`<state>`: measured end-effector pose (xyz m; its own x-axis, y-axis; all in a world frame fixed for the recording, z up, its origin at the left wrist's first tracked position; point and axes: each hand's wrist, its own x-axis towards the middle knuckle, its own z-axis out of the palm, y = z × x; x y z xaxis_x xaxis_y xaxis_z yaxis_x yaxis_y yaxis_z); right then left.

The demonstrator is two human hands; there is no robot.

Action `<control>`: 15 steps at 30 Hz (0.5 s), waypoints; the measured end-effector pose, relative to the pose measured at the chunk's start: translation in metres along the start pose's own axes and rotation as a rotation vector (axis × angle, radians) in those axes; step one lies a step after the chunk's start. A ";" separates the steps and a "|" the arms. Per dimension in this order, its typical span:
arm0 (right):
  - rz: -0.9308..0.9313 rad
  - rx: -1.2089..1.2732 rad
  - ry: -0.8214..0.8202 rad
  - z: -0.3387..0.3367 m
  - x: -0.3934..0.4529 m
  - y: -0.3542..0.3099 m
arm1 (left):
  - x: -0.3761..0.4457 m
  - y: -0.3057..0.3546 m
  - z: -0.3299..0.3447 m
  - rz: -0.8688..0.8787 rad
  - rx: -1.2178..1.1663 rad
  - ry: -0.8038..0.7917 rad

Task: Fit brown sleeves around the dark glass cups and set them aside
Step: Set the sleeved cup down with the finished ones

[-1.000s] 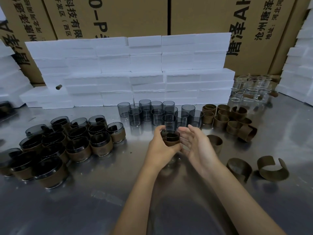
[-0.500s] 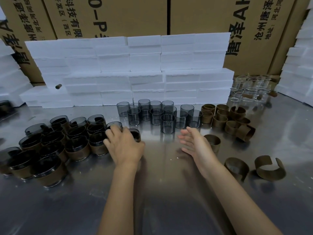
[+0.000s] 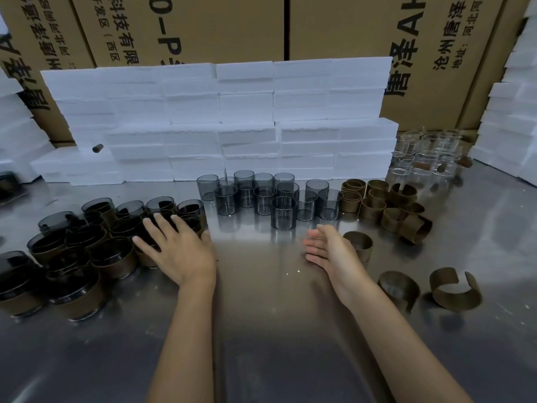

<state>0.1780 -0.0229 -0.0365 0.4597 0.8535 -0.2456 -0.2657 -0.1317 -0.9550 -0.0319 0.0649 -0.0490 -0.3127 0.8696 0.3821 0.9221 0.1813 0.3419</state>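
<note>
Several bare dark glass cups (image 3: 283,212) stand in a cluster at the table's middle back. Several sleeved cups (image 3: 87,242) are grouped at the left. Loose brown sleeves (image 3: 389,207) are piled at the right, with one sleeve (image 3: 360,244) just right of my right hand. My left hand (image 3: 177,248) lies flat with fingers spread over the right edge of the sleeved group, holding nothing. Beside the cluster's front, my right hand (image 3: 328,251) hovers open and empty above the steel table (image 3: 261,330).
White foam blocks (image 3: 232,120) are stacked behind the cups, with cardboard boxes (image 3: 203,24) behind them. Clear glass cups (image 3: 427,155) stand at the back right. Two open curled sleeves (image 3: 453,289) lie at the front right. More foam is stacked at both sides.
My left hand carried the sleeved cup left to the sleeved group, let it go and spread flat. My right hand stayed open near the middle.
</note>
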 end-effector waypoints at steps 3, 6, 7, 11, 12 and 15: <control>0.021 0.017 0.009 -0.001 0.003 -0.001 | -0.005 0.012 -0.001 0.093 -0.088 0.066; 0.038 0.035 0.017 -0.002 0.004 -0.001 | -0.023 0.039 0.001 0.333 -0.303 0.097; 0.041 0.040 0.017 -0.002 0.004 0.000 | -0.030 0.050 0.004 0.387 -0.393 0.071; 0.035 0.038 0.008 -0.003 0.004 0.002 | -0.049 0.090 0.022 0.456 -0.602 -0.238; 0.033 0.043 0.004 -0.003 0.004 0.002 | -0.049 0.096 0.027 0.445 -0.623 -0.292; 0.041 0.070 0.009 -0.004 0.005 0.003 | -0.045 0.108 0.040 0.411 -0.668 -0.335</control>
<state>0.1829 -0.0215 -0.0408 0.4547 0.8435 -0.2860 -0.3425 -0.1308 -0.9304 0.0910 0.0634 -0.0635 0.1981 0.9161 0.3486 0.5867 -0.3957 0.7066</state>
